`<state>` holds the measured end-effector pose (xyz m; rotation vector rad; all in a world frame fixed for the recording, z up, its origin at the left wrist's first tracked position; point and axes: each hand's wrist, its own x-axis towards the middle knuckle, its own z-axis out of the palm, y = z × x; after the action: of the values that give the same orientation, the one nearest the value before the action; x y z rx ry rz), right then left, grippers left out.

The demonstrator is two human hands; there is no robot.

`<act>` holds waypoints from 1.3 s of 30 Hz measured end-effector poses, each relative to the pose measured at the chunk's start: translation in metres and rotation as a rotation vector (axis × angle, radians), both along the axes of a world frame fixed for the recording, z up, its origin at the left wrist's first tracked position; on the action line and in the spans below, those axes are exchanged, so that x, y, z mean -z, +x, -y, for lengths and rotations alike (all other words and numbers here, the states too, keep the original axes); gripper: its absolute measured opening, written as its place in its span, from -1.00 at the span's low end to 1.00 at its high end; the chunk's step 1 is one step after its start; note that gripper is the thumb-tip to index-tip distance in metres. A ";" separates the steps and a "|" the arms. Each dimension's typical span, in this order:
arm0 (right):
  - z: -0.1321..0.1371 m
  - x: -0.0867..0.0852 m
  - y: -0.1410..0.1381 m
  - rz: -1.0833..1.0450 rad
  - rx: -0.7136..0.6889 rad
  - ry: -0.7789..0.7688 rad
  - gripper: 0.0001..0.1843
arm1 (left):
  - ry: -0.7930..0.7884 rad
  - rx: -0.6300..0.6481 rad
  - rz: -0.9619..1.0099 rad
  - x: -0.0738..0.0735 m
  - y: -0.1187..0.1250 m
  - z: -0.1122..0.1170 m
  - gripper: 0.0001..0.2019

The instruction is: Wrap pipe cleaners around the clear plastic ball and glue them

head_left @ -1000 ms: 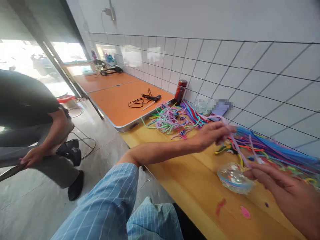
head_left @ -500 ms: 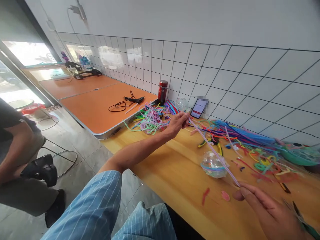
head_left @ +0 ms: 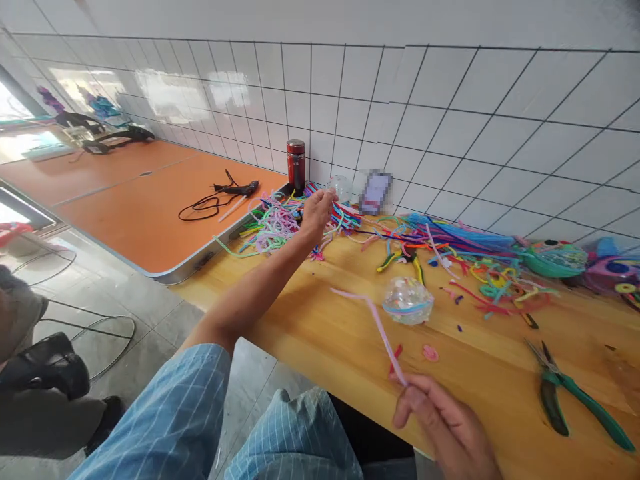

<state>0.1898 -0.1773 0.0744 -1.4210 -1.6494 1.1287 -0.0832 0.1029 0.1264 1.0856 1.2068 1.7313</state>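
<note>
The person's right hand [head_left: 445, 427] is low in the head view, at the near edge of the wooden surface [head_left: 320, 327]. Its fingers [head_left: 417, 403] are pinched together on one end of a pink pipe cleaner [head_left: 377, 323]. The strand rises away from the hand towards the left, with a slight bend at its far tip, and it hangs in the air above the wood. Just beside its upper part sits a clear ball [head_left: 407, 300] with coloured strands inside. A curled pink scrap [head_left: 429, 352] lies on the wood close to it.

The left hand [head_left: 317, 210] is stretched far out (sleeve in blue stripes) to the pile of pastel pipe cleaners [head_left: 273, 223] at the far-left corner. Its fingers curl down among the strands. Whether they grip any cannot be told.

Near the wall stand a red flask [head_left: 296, 163], a second clear ball [head_left: 341, 187] and a propped phone [head_left: 376, 192]. A long spread of bright pipe cleaners [head_left: 465, 243] runs right along the wall to a green bowl [head_left: 550, 260]. Green-handled pliers [head_left: 575, 393] lie well to the right of the right hand. A black cable [head_left: 210, 200] rests on the adjoining orange surface [head_left: 125, 213].
</note>
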 end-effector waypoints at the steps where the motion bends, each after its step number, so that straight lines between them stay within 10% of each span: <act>1: -0.002 -0.004 0.002 0.007 0.056 0.024 -0.52 | -0.007 0.026 -0.011 -0.001 -0.001 0.005 -0.51; 5: -0.018 -0.029 0.008 0.084 0.080 0.156 -0.60 | 0.241 0.157 -0.306 -0.005 0.010 0.073 -0.49; 8: -0.028 -0.043 0.002 0.118 0.033 0.225 -0.71 | 0.635 0.463 -0.806 -0.006 0.026 0.137 -0.58; 11: -0.028 -0.046 -0.004 0.126 0.095 0.279 -0.80 | 0.661 0.729 -1.039 -0.001 0.042 0.172 -0.64; 25: -0.022 -0.014 -0.011 -0.726 0.284 0.112 -0.72 | 0.470 0.846 -0.739 0.014 0.073 0.197 -0.74; 39: -0.017 0.013 0.002 -0.655 0.363 0.336 -0.87 | 0.181 1.093 -0.501 0.030 0.085 0.202 -0.76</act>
<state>0.1914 -0.1606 0.0616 -0.9411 -1.0058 0.9168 0.0014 -0.0990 0.0965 1.8824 0.4821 0.7307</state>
